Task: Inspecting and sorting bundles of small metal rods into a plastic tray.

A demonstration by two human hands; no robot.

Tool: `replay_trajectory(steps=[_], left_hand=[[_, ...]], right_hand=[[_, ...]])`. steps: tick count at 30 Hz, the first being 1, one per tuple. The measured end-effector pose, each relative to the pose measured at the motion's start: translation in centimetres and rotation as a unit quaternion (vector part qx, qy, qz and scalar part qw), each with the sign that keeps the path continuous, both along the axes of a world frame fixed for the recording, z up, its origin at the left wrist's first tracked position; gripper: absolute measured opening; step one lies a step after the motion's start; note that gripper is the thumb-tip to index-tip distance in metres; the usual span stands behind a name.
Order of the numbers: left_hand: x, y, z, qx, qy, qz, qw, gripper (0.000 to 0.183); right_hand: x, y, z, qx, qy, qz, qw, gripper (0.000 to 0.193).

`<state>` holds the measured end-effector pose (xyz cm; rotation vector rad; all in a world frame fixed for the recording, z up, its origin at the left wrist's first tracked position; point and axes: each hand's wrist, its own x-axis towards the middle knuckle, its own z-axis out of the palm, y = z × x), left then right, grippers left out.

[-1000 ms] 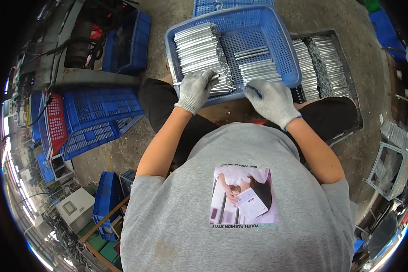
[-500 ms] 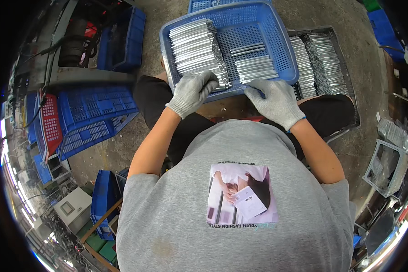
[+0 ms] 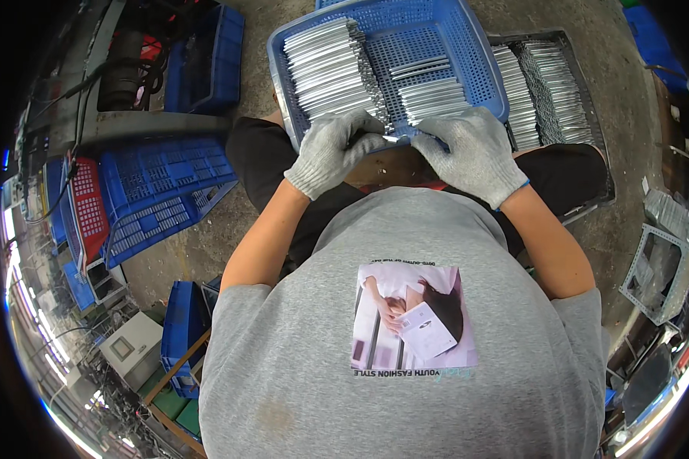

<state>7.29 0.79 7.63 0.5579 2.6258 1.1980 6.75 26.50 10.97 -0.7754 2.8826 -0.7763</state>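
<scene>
Both of my hands wear grey knitted gloves and meet at the near rim of a blue plastic basket (image 3: 478, 50). My left hand (image 3: 337, 149) is closed in a pinch, with a thin shiny metal piece (image 3: 391, 139) showing at its fingertips. Close beside it, my right hand (image 3: 471, 153) curls its thumb and fingers together; what they hold, if anything, is hidden. Inside the basket, a tall stack of silver metal rods (image 3: 333, 69) fills the left side. A smaller stack of rods (image 3: 432, 99) lies at the near right, with a few rods beyond it.
Right of the basket, a dark tray (image 3: 566, 42) holds more rods in rows. Blue crates (image 3: 168, 172) and a red crate (image 3: 89, 195) lie to the left, below a metal machine frame (image 3: 153, 126). A perforated metal frame (image 3: 658, 275) rests on the floor at right.
My hands have drawn closer together at the basket's near rim. The shiny piece now shows at my left fingertips. The basket appears slightly higher in the picture.
</scene>
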Motion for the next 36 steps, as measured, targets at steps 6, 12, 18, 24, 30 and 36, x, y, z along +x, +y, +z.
replay_trajectory(steps=[6, 12, 18, 24, 30, 36], left_hand=[[0.7, 0.9, 0.2, 0.030, 0.053, 0.034, 0.998, 0.014], [0.7, 1.5, 0.0, -0.025, 0.192, 0.050, 0.980, 0.015], [0.9, 1.7, -0.1, -0.025, 0.245, 0.035, 0.969, 0.016], [1.5, 1.7, -0.2, -0.023, 0.218, 0.063, 0.974, 0.018], [1.3, 1.5, -0.5, -0.026, 0.256, 0.049, 0.965, 0.017], [1.4, 1.4, -0.4, -0.001, 0.221, 0.049, 0.974, 0.016]], right_hand=[[0.2, 0.1, 0.1, 0.009, -0.017, -0.009, 1.000, 0.015], [0.3, -0.1, 1.5, 0.019, -0.049, -0.010, 0.999, 0.017], [-0.3, 0.0, 1.1, 0.052, -0.088, -0.035, 0.994, 0.019], [0.4, 0.0, 0.5, 0.055, -0.067, 0.010, 0.996, 0.021], [-0.4, -0.3, 2.0, 0.070, -0.089, -0.002, 0.994, 0.021], [-0.5, -0.4, 1.0, 0.076, -0.110, -0.015, 0.991, 0.021]])
